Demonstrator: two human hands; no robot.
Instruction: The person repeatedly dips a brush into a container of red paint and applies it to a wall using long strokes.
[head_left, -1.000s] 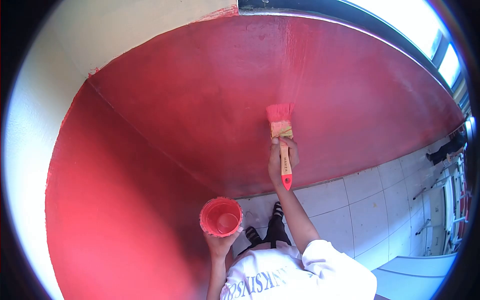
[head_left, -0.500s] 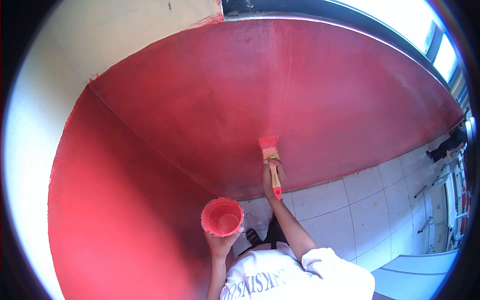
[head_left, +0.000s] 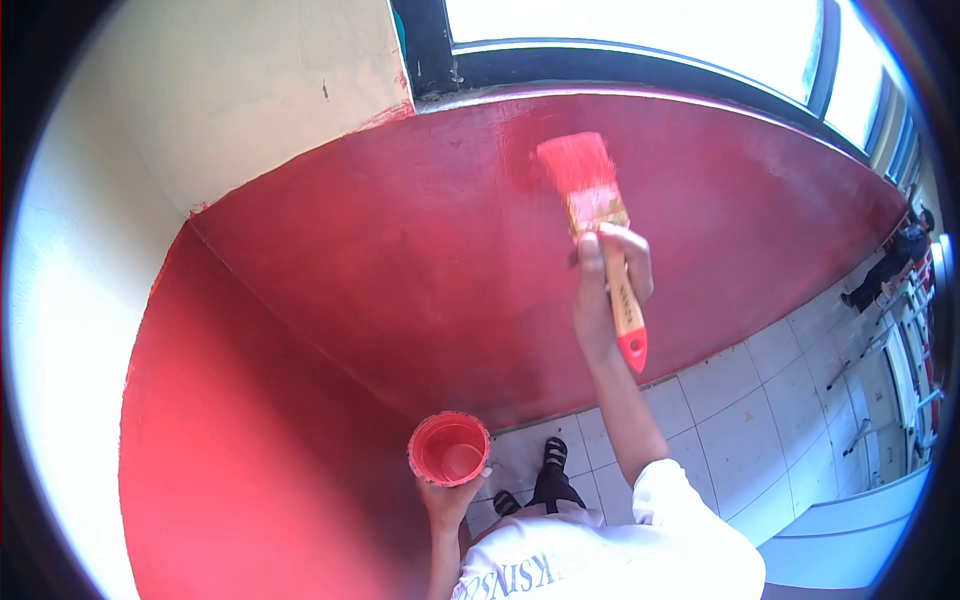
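Observation:
In my right hand [head_left: 612, 270] is a wide paintbrush [head_left: 622, 290], pinched near its ferrule, with the handle pointing down and red bristles pointing up. The bristles are in front of the upper part of the red wall [head_left: 430, 230]; whether they touch it I cannot tell. My left hand [head_left: 450, 497] is wrapped round the underside of a small red bucket [head_left: 449, 418], held low near the wall corner. Its inside is coated with red paint, and a pool shows at the bottom.
A dark window frame [head_left: 600, 68] runs above the red wall, beside a cream wall section [head_left: 250, 100]. Below are white floor tiles [head_left: 750, 430] and my sandalled feet. Another person [head_left: 893, 262] in dark clothes is at the far right, near stacked furniture [head_left: 885, 385].
My right hand has risen with the brush from low on the wall to its upper part. The view has tilted up, showing more window. My left hand still holds the bucket.

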